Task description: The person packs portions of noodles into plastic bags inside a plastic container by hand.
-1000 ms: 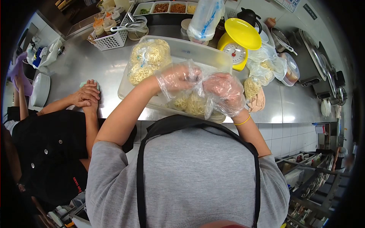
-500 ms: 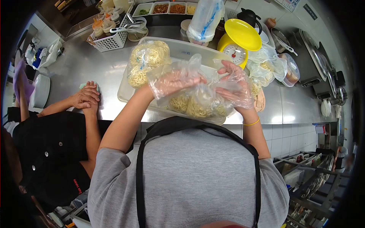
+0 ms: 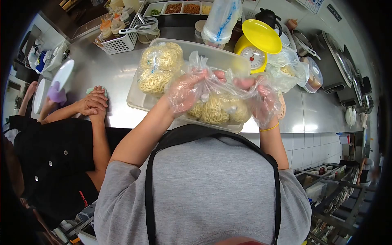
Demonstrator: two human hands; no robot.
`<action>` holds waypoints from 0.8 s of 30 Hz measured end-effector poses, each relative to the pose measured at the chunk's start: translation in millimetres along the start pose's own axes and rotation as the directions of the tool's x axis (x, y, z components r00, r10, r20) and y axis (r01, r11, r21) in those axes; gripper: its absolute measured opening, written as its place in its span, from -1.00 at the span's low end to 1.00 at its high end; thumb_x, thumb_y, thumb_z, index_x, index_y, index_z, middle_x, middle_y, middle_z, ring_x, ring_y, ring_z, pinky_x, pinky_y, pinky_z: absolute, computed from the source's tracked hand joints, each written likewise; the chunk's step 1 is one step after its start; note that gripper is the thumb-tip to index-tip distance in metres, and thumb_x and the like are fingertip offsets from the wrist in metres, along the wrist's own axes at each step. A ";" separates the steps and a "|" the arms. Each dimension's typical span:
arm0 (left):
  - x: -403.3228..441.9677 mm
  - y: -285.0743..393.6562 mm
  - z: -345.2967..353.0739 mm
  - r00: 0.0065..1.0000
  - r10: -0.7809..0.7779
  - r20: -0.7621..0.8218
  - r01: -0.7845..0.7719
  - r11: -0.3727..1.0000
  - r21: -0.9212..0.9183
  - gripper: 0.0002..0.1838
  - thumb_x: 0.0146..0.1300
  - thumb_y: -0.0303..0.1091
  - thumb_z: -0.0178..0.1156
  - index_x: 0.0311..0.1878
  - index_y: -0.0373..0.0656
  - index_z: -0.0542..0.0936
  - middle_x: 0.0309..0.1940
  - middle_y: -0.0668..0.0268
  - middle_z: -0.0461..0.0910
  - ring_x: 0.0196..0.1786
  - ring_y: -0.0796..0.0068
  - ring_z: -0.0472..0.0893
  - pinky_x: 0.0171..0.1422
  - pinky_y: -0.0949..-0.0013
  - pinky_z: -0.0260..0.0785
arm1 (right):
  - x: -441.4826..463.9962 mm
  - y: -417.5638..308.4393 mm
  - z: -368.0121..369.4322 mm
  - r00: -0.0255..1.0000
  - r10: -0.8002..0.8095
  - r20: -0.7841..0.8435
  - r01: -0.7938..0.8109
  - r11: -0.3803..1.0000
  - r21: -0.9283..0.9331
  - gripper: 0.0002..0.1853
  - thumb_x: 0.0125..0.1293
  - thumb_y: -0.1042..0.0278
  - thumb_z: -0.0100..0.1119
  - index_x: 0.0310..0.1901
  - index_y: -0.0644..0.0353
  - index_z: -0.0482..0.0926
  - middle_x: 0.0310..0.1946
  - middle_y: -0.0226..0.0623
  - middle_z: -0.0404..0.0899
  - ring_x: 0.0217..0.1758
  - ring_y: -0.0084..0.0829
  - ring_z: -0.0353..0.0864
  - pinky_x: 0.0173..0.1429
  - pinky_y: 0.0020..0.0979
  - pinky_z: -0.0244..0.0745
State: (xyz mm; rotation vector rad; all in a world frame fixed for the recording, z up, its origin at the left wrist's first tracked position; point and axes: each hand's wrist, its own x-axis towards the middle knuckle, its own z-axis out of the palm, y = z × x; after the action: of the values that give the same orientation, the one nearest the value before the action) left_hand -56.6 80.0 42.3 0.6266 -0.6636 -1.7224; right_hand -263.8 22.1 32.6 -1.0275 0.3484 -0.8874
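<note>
A clear plastic bag of noodles (image 3: pixel 215 111) sits at the near side of a translucent plastic tub (image 3: pixel 136 98), its loose top drawn up and stretched between my hands. My left hand (image 3: pixel 184 92), in a clear disposable glove, is closed on the left part of the bag's top. On the other side my right hand (image 3: pixel 263 98), gloved the same way, has its fingers closed on the right part. Another bag of noodles (image 3: pixel 159 67) lies in the tub's left half, beyond my left wrist.
Behind the tub stand a yellow kitchen scale (image 3: pixel 252 57) and a tall plastic-wrapped stack (image 3: pixel 221 24). A white basket of squeeze bottles (image 3: pixel 118 44) is at the back left. At left, a co-worker's clasped hands (image 3: pixel 93 102) rest on the counter; another person's purple-gloved hand (image 3: pixel 56 93) holds a white plate (image 3: pixel 64 74).
My hands have closed on the bag's top and stretched it sideways; my right hand's fingers were spread before. At far left, the purple-gloved hand has moved and a white plate is lifted.
</note>
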 end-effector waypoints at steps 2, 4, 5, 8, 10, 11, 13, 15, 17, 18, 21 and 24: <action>2.7 -6.4 -4.8 1.000 0.009 -0.007 -0.010 0.987 -0.162 -0.72 0.25 -0.28 0.02 -0.04 -0.22 0.40 -0.16 0.17 0.50 -0.02 0.27 0.49 0.16 0.21 0.29 | 10.9 12.2 -19.8 0.912 -0.157 0.378 0.033 0.949 0.313 -0.60 0.15 0.30 0.03 0.02 0.24 0.34 -0.18 -0.17 0.49 -0.10 -0.27 0.44 0.14 -0.29 0.25; 4.1 -11.4 -19.4 0.997 0.035 0.072 -0.026 0.992 -0.125 -0.71 0.25 -0.27 0.02 -0.02 -0.19 0.39 -0.14 0.15 0.50 0.00 0.25 0.48 0.17 0.19 0.28 | 8.6 2.3 -5.7 0.939 -0.058 0.339 -0.025 0.972 0.234 -0.73 0.17 0.24 0.03 -0.16 0.20 0.35 -0.36 -0.30 0.40 -0.26 -0.40 0.36 -0.03 -0.40 0.28; 5.9 -14.4 -28.8 0.987 0.056 0.154 -0.042 0.995 -0.090 -0.71 0.25 -0.26 0.03 -0.01 -0.15 0.38 -0.13 0.13 0.49 0.02 0.23 0.47 0.18 0.18 0.27 | 6.2 -2.9 2.2 0.986 0.082 0.148 -0.091 0.994 0.060 -0.77 0.19 0.17 0.05 -0.35 0.17 0.36 -0.54 -0.44 0.31 -0.43 -0.53 0.29 -0.19 -0.52 0.29; 23.3 -22.3 -56.4 0.874 0.044 0.485 -0.054 0.999 0.005 -0.72 0.25 -0.25 0.04 -0.02 -0.11 0.39 -0.13 0.16 0.48 0.03 0.24 0.45 0.17 0.18 0.26 | 8.0 5.5 -7.9 0.998 0.064 0.005 -0.055 0.893 -0.446 -0.80 0.19 0.23 0.06 -0.30 0.18 0.37 -0.51 -0.44 0.33 -0.41 -0.56 0.30 -0.23 -0.55 0.26; 19.7 -17.3 -45.8 0.857 -0.028 0.514 -0.107 0.967 0.232 -0.73 0.24 -0.25 0.05 -0.03 -0.10 0.39 -0.14 0.20 0.46 0.02 0.28 0.43 0.14 0.20 0.26 | 8.1 -8.8 8.0 0.984 0.157 -0.081 -0.176 0.839 -0.514 -0.79 0.18 0.28 0.10 -0.25 0.20 0.37 -0.45 -0.44 0.37 -0.34 -0.56 0.33 -0.20 -0.55 0.27; 12.6 -11.7 -31.1 0.900 -0.072 0.429 -0.129 0.898 0.421 -0.73 0.24 -0.24 0.05 -0.03 -0.10 0.40 -0.14 0.22 0.45 0.01 0.31 0.42 0.12 0.23 0.26 | 7.1 -15.6 15.9 0.957 0.270 -0.110 -0.290 0.857 -0.426 -0.76 0.16 0.31 0.13 -0.21 0.21 0.37 -0.40 -0.43 0.39 -0.27 -0.56 0.37 -0.16 -0.54 0.28; -0.8 0.3 -3.3 0.968 -0.098 0.230 -0.111 0.658 0.745 -0.73 0.23 -0.24 0.07 -0.04 -0.11 0.40 -0.15 0.26 0.43 -0.01 0.38 0.41 0.08 0.28 0.25 | 4.0 -15.7 13.0 0.973 0.229 -0.032 -0.223 0.892 -0.394 -0.76 0.12 0.36 0.17 -0.19 0.21 0.42 -0.30 -0.41 0.43 -0.18 -0.51 0.41 -0.06 -0.49 0.31; -4.1 7.2 2.2 0.989 -0.079 0.125 -0.070 0.500 0.863 -0.73 0.22 -0.24 0.08 -0.05 -0.12 0.40 -0.16 0.28 0.42 -0.03 0.41 0.40 0.06 0.30 0.25 | 3.0 -16.5 8.7 0.982 0.183 0.045 -0.156 0.922 -0.354 -0.74 0.08 0.42 0.21 -0.16 0.20 0.48 -0.20 -0.40 0.47 -0.09 -0.47 0.45 0.04 -0.44 0.35; -4.9 14.0 -2.4 0.971 -0.155 0.182 -0.069 0.546 0.835 -0.72 0.23 -0.24 0.07 -0.05 -0.13 0.43 -0.19 0.27 0.45 -0.04 0.46 0.42 0.06 0.34 0.26 | 2.6 -16.4 5.6 0.980 0.149 0.132 -0.069 0.876 -0.477 -0.63 -0.01 0.40 0.30 -0.12 0.20 0.48 -0.17 -0.38 0.49 -0.06 -0.46 0.45 0.05 -0.45 0.34; -3.2 12.0 -5.2 0.971 -0.155 0.181 -0.068 0.546 0.835 -0.72 0.23 -0.24 0.07 -0.05 -0.13 0.43 -0.19 0.27 0.45 -0.04 0.46 0.42 0.06 0.34 0.26 | 2.6 -13.4 3.4 0.980 0.150 0.133 -0.069 0.876 -0.477 -0.63 -0.01 0.40 0.30 -0.12 0.20 0.48 -0.17 -0.38 0.49 -0.06 -0.46 0.45 0.05 -0.45 0.34; 4.1 -1.0 -16.2 0.971 -0.139 0.194 -0.047 0.687 0.725 -0.73 0.20 -0.27 0.10 -0.07 -0.15 0.44 -0.29 0.31 0.47 -0.12 0.50 0.45 0.02 0.38 0.27 | 1.6 -7.8 -0.7 0.987 0.088 0.137 0.003 0.833 -0.553 -0.50 -0.14 0.38 0.40 -0.07 0.20 0.48 -0.15 -0.34 0.49 -0.05 -0.46 0.45 0.07 -0.43 0.34; 7.5 -10.0 -17.8 0.948 0.080 0.309 -0.315 0.389 0.865 -0.72 0.12 -0.34 0.17 -0.10 -0.16 0.45 -0.33 0.36 0.49 -0.21 0.55 0.46 -0.05 0.42 0.30 | 3.6 -9.3 9.7 0.975 0.030 0.220 0.147 0.651 -0.744 -0.41 -0.24 0.37 0.45 -0.05 0.19 0.49 -0.12 -0.31 0.50 -0.04 -0.44 0.45 0.07 -0.42 0.34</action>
State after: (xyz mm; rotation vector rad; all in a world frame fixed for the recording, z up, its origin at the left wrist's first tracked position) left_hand -52.4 72.8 22.2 1.0465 -1.8418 -1.0592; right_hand -259.9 23.0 45.9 -1.9219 0.5272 -0.6683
